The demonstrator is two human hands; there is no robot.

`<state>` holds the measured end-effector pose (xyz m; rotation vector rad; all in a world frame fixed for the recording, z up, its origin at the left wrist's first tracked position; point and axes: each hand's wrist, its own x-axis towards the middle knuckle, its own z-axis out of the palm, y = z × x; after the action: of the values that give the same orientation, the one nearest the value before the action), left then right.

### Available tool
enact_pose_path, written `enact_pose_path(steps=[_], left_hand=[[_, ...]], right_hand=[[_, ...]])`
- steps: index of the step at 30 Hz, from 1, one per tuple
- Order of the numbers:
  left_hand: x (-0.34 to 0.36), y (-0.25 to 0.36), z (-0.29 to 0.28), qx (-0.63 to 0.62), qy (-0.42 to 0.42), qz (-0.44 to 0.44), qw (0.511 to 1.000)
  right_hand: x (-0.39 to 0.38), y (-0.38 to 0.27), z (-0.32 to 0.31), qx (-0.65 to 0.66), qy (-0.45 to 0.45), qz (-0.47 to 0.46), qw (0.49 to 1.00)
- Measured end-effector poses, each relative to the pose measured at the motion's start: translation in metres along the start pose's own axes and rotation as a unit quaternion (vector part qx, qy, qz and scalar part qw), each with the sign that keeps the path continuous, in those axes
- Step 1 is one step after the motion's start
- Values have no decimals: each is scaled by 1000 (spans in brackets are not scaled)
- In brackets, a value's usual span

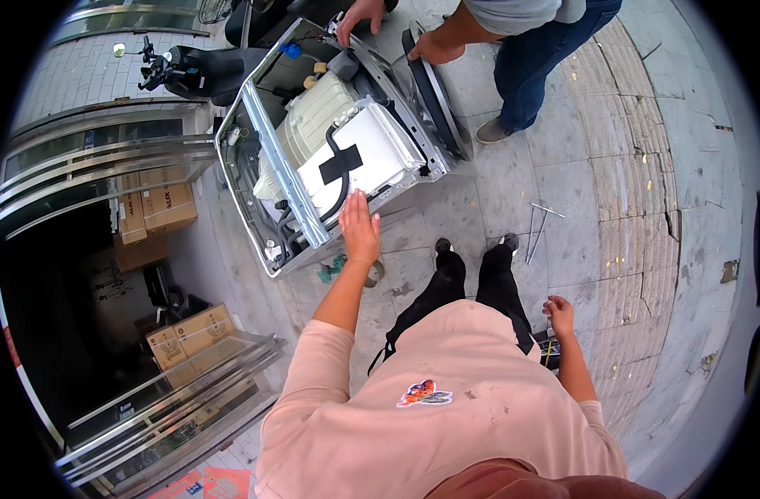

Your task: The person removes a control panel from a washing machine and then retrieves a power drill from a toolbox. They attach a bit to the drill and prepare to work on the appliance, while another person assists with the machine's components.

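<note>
A washing machine (272,224) with its top off stands on the paving ahead of me, drum housing (318,116) and hoses exposed. A white flat part (376,150) lies inside, with a black hose (344,187) and black tape across it. My left hand (361,233) is open, fingers stretched out, at the machine's near edge; contact is hard to judge. Low at my right side, my right hand (559,314) hangs with loosely bent fingers, and I see nothing in it. Another person's hand (434,47) grips a dark, curved-edged panel (436,91) at the machine's far right side.
A T-shaped metal tool (540,229) lies on the paving beyond my feet. Tape rolls (373,273) sit beside the machine's base. A scooter (201,73) stands behind it. To the left are metal door rails (106,187) and cardboard boxes (168,200). Stone steps (638,191) run along the right.
</note>
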<state>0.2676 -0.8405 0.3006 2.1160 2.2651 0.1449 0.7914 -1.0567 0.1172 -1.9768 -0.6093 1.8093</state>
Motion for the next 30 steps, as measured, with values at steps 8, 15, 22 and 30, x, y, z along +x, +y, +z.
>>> enact_pose_path(steps=[8,15,22,30], left_hand=[[-6,-5,-6,-37,10,-15,999],[-6,-13,-16,-72,21,12,997],[-15,-59,-27,-74,74,-4,995],[-12,-71,-18,1,42,-24,999]], right_hand=[[-5,-27,13,-56,-20,-19,998],[-2,-40,24,-88,-32,-61,994],[-17,-59,31,-101,-10,-67,993],[-15,-39,66,-80,-16,-77,994]])
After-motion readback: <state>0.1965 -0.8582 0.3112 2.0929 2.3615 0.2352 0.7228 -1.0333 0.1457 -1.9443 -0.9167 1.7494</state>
